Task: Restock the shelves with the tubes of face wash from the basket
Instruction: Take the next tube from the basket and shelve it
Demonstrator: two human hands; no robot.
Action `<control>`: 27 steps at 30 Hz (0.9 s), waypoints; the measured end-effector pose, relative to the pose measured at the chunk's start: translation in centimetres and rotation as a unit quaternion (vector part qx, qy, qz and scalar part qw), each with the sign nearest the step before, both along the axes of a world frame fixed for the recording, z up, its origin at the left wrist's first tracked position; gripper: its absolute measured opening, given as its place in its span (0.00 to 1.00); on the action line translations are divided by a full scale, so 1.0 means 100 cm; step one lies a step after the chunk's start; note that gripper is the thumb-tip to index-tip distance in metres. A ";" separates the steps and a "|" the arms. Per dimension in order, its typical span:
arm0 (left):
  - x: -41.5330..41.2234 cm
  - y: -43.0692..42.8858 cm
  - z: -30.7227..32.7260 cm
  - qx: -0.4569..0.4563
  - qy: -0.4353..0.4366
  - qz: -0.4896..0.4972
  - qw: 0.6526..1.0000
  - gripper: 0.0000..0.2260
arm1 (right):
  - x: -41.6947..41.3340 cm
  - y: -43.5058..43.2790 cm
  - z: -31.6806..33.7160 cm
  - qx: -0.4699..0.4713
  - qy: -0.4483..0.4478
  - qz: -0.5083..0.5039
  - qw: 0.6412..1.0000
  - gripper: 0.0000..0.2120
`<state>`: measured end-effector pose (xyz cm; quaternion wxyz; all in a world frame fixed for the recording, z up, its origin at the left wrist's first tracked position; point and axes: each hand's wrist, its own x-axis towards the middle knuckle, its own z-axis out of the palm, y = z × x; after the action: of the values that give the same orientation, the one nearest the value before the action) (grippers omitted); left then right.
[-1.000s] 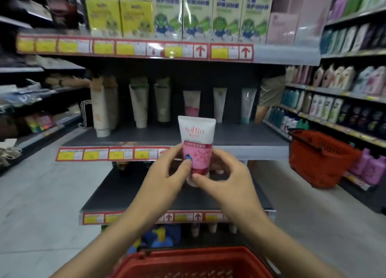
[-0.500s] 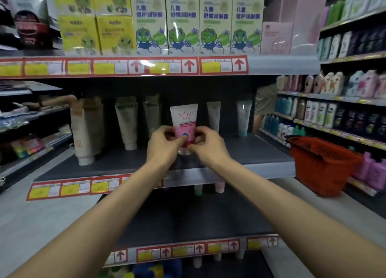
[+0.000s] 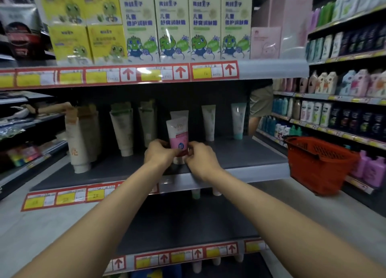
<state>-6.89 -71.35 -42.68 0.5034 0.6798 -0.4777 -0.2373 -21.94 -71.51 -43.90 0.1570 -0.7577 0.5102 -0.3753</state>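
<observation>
A pink and white tube of face wash (image 3: 178, 136) stands cap down on the middle shelf (image 3: 240, 154), in front of another tube of the same kind (image 3: 180, 114). My left hand (image 3: 159, 153) pinches its lower left side and my right hand (image 3: 201, 157) pinches its lower right side. Both arms reach forward over the shelf edge. The tube's white cap shows between my hands. The basket I took the tube from is out of view.
Other tubes stand along the shelf: beige ones (image 3: 78, 137) at left, green-white ones (image 3: 123, 129), one white (image 3: 208, 122), one teal (image 3: 238, 120). Boxes (image 3: 173, 24) fill the shelf above. A red basket (image 3: 319, 162) sits on the floor at right. A person's legs (image 3: 258, 110) show behind the shelving.
Both hands carried the tube up and forward from chest height onto the middle shelf, and it now stands deeper in, in front of the matching tube. The red basket below left the view.
</observation>
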 end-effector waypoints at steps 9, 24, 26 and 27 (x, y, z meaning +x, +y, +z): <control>0.014 0.064 0.029 -0.053 0.018 -0.004 0.998 0.18 | -0.033 0.063 0.039 -0.002 -0.033 0.022 0.999 0.19; -0.012 0.228 -0.074 0.059 0.110 -0.152 0.981 0.04 | -0.098 0.197 -0.070 0.066 0.087 0.138 0.984 0.19; -0.012 0.238 -0.103 0.097 0.107 -0.154 0.977 0.04 | -0.099 0.204 -0.099 0.088 0.136 0.153 0.975 0.18; -0.011 0.242 -0.118 0.112 0.105 -0.154 0.976 0.04 | -0.099 0.207 -0.113 0.102 0.155 0.164 0.969 0.18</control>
<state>-7.99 -47.10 -54.46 0.4289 0.6217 -0.4910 -0.4342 -31.84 -50.86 -55.20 0.2122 -0.8599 0.4325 -0.1686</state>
